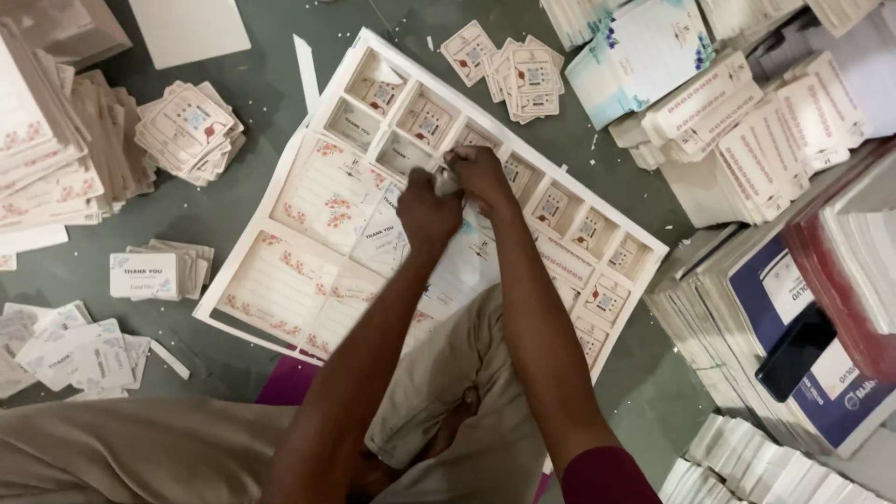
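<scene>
Pinching 1 small card [448, 179] between both hands [457, 191] over the die-cut printed sheet [327, 196]. A hard tug could tear the card where it joins the sheet.

Head view — steeply down, close overhead

Printed sheet [308, 233]: large white die-cut card, flat on floor, tilted diag. Floral panels lower left, rows of small tags along upper right edge, some already punched out. Small tag [446, 182] pinched between both hands, mid sheet, blurred.
</scene>
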